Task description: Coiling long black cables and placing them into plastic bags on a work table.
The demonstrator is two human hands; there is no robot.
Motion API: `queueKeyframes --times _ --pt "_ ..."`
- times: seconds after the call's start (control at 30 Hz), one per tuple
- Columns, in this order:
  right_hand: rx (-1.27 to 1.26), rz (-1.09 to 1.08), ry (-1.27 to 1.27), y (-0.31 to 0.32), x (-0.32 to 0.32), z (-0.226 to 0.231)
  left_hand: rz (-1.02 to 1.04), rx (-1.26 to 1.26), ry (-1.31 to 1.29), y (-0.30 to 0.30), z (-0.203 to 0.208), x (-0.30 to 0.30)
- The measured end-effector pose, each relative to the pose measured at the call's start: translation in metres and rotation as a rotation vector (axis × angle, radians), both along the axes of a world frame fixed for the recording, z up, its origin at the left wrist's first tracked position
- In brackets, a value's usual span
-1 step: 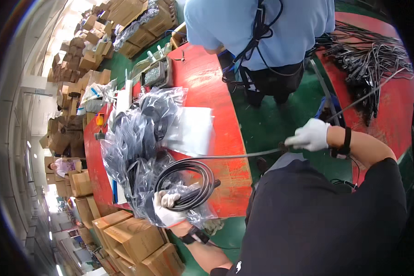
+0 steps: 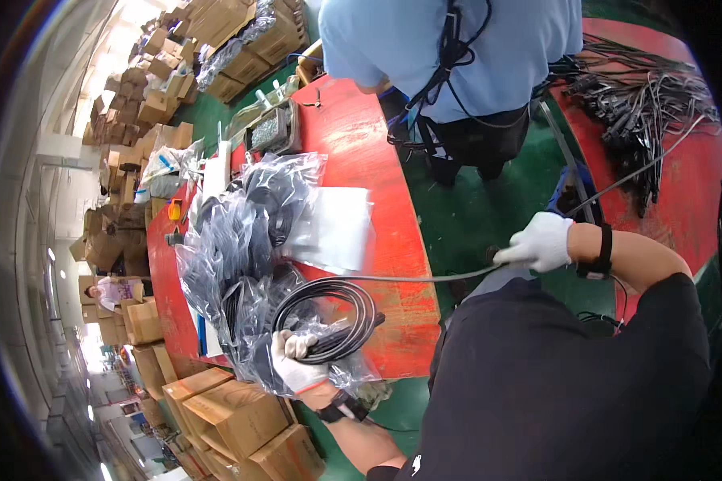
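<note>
My left hand (image 2: 298,361), in a white glove, is closed round the lower left of a coil of black cable (image 2: 366,311), above the red table's near end. From the top of the coil a length of the cable runs right to my right hand (image 2: 542,242), also white-gloved. Its fingers are closed on the cable, which continues past them up to the cable pile at the far right. Beneath and left of the coil lie clear plastic bags (image 2: 225,256) with coiled black cables in them.
Flat clear bags (image 2: 333,228) lie on the red table (image 2: 401,313). Behind them stands a tray of small parts (image 2: 273,132). A person in a light blue shirt (image 2: 457,60) stands ahead, cables over the back. More cables (image 2: 642,112) cover another red table. Cardboard boxes (image 2: 233,409) stand at left.
My right hand has dropped slightly, and the cable between my hands hangs a little lower. My left hand and the coil have hardly moved.
</note>
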State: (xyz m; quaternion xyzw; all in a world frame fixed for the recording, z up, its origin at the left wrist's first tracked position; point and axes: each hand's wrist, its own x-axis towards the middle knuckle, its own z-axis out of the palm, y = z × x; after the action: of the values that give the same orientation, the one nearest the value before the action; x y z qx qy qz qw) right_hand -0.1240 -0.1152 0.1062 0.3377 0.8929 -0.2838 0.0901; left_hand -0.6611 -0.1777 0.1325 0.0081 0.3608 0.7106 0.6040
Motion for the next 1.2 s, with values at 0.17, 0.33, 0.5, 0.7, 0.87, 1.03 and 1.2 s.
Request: queueKeyframes --times 0.17,0.33,0.5,0.7,0.87,1.03,1.2 --pt "-0.072 0.259 0.268 0.006 -0.07 0.042 0.035 -0.128 0.342 0.029 -0.017 0.038" --pt "0.007 0.152 0.624 0.02 -0.103 0.057 -0.217 -0.106 0.616 0.048 -0.008 0.114" --pt "0.077 0.212 0.48 0.047 -0.145 0.076 -0.486 0.038 0.798 0.044 -0.013 0.159" --pt "0.225 0.123 0.387 0.077 -0.154 0.108 -0.791 0.109 0.489 0.038 -0.004 0.172" --pt "-0.068 0.403 0.515 0.116 -0.145 0.088 -0.959 -0.021 0.434 0.034 0.041 0.167" --pt "0.266 -0.048 0.362 0.153 -0.082 0.013 -0.623 0.187 0.108 -0.006 0.027 0.068" --pt "0.174 -0.295 0.18 0.073 0.03 -0.072 -0.263 0.33 -0.168 -0.029 0.028 -0.005"
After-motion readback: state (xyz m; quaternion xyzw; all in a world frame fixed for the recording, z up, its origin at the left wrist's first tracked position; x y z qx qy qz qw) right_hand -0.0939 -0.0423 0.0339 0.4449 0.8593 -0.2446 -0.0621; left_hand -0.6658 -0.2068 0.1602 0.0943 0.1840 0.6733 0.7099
